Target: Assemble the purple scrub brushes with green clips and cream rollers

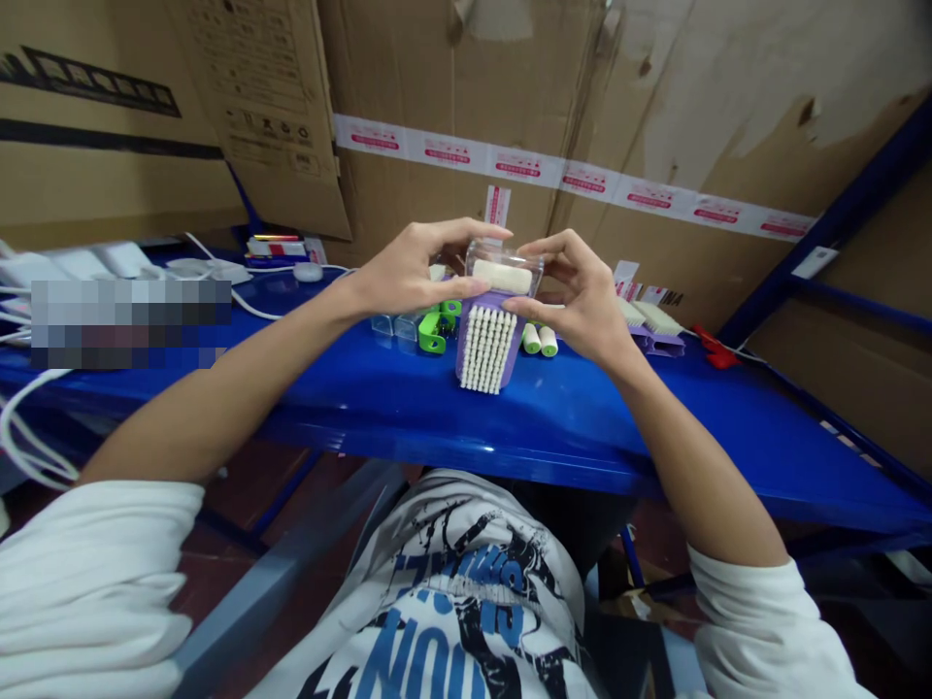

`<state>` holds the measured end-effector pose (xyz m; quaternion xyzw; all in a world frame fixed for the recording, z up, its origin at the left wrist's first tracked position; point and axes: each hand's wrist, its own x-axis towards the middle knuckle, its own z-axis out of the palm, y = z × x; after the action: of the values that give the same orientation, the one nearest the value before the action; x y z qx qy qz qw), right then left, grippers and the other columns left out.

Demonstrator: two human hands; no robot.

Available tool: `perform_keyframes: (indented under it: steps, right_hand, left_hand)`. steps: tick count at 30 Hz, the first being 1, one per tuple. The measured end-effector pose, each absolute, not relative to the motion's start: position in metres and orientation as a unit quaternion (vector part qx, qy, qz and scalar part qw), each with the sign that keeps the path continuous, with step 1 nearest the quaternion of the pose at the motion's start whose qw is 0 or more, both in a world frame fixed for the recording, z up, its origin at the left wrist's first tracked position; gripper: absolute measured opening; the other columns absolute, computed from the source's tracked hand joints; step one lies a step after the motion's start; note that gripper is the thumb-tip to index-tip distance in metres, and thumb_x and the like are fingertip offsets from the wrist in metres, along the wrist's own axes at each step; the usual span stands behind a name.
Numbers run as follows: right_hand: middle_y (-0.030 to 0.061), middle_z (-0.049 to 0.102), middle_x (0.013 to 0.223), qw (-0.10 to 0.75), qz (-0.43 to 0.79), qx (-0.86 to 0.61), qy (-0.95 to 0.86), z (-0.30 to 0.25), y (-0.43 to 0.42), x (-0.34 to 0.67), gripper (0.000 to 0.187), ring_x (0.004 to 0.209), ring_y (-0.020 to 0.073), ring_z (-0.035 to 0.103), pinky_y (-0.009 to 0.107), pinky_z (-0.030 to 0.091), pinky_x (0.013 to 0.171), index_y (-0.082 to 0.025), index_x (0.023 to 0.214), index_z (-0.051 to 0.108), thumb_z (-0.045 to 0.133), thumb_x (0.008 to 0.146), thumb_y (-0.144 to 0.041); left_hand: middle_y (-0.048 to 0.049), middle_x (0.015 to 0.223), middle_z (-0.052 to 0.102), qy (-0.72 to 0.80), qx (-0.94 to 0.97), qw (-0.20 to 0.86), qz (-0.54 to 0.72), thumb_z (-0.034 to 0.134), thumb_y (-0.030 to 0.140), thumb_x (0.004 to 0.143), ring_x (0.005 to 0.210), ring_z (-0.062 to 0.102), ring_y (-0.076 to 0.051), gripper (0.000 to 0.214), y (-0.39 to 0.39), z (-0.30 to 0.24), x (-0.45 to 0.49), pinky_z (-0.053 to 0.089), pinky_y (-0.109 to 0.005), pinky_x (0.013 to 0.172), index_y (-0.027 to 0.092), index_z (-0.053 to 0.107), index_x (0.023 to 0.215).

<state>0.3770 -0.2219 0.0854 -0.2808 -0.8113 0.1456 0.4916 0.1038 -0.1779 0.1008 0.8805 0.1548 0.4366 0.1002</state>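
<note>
Between my two hands, above the blue table, stands a purple brush (489, 349) with rows of white bristles facing me. A clear plastic cover (540, 264) sits at its upper end, around a cream-coloured roller (502, 278). My left hand (429, 262) grips the upper left side, thumb in front and fingers over the top. On the right side, my right hand (575, 296) holds the cover and the brush's upper edge between thumb and fingers. Behind the hands lie green plastic parts (432, 333) and white rollers with green ends (540, 340), partly hidden.
The blue table (582, 417) runs across the view. Clear plastic pieces (394, 327) lie left of the green parts. More purple brushes (657, 330) and a red object (715, 348) are at the right. White cables (33, 427) crowd the left; cardboard (437, 58) walls the back.
</note>
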Motion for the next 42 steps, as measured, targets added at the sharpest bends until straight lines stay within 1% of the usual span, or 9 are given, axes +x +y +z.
perform_keyframes:
  steps: [5,9,16,21,25,30,34,39,42]
  right_hand:
    - [0.0082,0.079,0.136,0.477,0.167,-0.266,-0.821,0.086,-0.222,0.379,0.069,0.118,0.0302,0.079,0.054,0.072,0.107,-0.029,0.132,0.074,0.099,0.081,-0.068]
    - [0.0098,0.079,0.142,0.462,0.172,-0.262,-0.83,0.088,-0.22,0.383,0.063,0.107,0.0259,0.081,0.051,0.072,0.102,-0.026,0.127,0.074,0.095,0.086,-0.069]
    - [0.0075,0.08,0.124,0.44,0.18,-0.267,-0.838,0.089,-0.218,0.388,0.065,0.105,0.0252,0.081,0.046,0.071,0.095,-0.026,0.133,0.072,0.092,0.09,-0.069]
    - [0.0065,0.079,0.122,0.447,0.189,-0.257,-0.835,0.09,-0.219,0.387,0.059,0.103,0.0238,0.079,0.048,0.07,0.101,-0.027,0.128,0.073,0.086,0.094,-0.074]
    - [0.0067,0.08,0.13,0.469,0.174,-0.252,-0.828,0.088,-0.219,0.382,0.058,0.11,0.0246,0.079,0.048,0.069,0.104,-0.028,0.126,0.074,0.083,0.095,-0.075]
    - [0.0037,0.079,0.115,0.483,0.142,-0.262,-0.823,0.087,-0.22,0.379,0.053,0.106,0.0246,0.08,0.046,0.07,0.097,-0.031,0.134,0.076,0.08,0.1,-0.072]
    - [0.003,0.078,0.11,0.473,0.132,-0.266,-0.829,0.087,-0.22,0.381,0.05,0.106,0.0242,0.079,0.045,0.069,0.097,-0.032,0.133,0.077,0.081,0.1,-0.07]
    - [0.0054,0.081,0.124,0.456,0.156,-0.273,-0.833,0.091,-0.22,0.387,0.057,0.106,0.0232,0.079,0.043,0.069,0.095,-0.028,0.13,0.077,0.086,0.095,-0.072]
    - [0.0092,0.081,0.136,0.439,0.18,-0.271,-0.838,0.094,-0.22,0.392,0.065,0.102,0.0225,0.078,0.044,0.07,0.094,-0.026,0.128,0.075,0.092,0.088,-0.073]
  left_hand:
    - [-0.0095,0.137,0.084,0.166,0.894,0.149,0.389,0.096,0.059,0.086,0.119,0.084,-0.03,0.071,-0.18,0.107,0.097,0.069,-0.035,0.099,0.029,0.08,0.148]
    - [-0.0119,0.148,0.081,0.165,0.89,0.192,0.38,0.103,0.057,0.08,0.124,0.084,-0.032,0.079,-0.178,0.111,0.092,0.072,-0.038,0.1,0.03,0.08,0.15]
    - [-0.0113,0.142,0.083,0.158,0.886,0.255,0.354,0.11,0.052,0.068,0.115,0.086,-0.03,0.092,-0.179,0.114,0.093,0.074,-0.04,0.094,0.032,0.079,0.152]
    - [-0.0146,0.146,0.081,0.142,0.894,0.241,0.351,0.11,0.055,0.07,0.119,0.085,-0.031,0.09,-0.179,0.114,0.094,0.073,-0.04,0.097,0.029,0.079,0.151]
    - [-0.0147,0.138,0.084,0.143,0.885,0.241,0.373,0.112,0.057,0.067,0.117,0.085,-0.032,0.091,-0.176,0.111,0.092,0.073,-0.044,0.099,0.028,0.081,0.147]
    - [-0.0106,0.149,0.08,0.116,0.897,0.227,0.36,0.109,0.05,0.073,0.121,0.085,-0.03,0.093,-0.175,0.109,0.092,0.071,-0.044,0.106,0.033,0.074,0.157]
    - [-0.0113,0.149,0.079,0.122,0.894,0.221,0.369,0.109,0.051,0.071,0.122,0.084,-0.03,0.087,-0.175,0.109,0.092,0.07,-0.04,0.106,0.032,0.079,0.15]
    - [-0.0131,0.139,0.083,0.124,0.888,0.227,0.38,0.112,0.051,0.068,0.117,0.084,-0.029,0.087,-0.176,0.109,0.093,0.071,-0.039,0.101,0.029,0.081,0.147]
    - [-0.0134,0.145,0.081,0.13,0.889,0.232,0.372,0.109,0.05,0.072,0.118,0.084,-0.029,0.085,-0.174,0.108,0.094,0.071,-0.04,0.102,0.03,0.08,0.149]
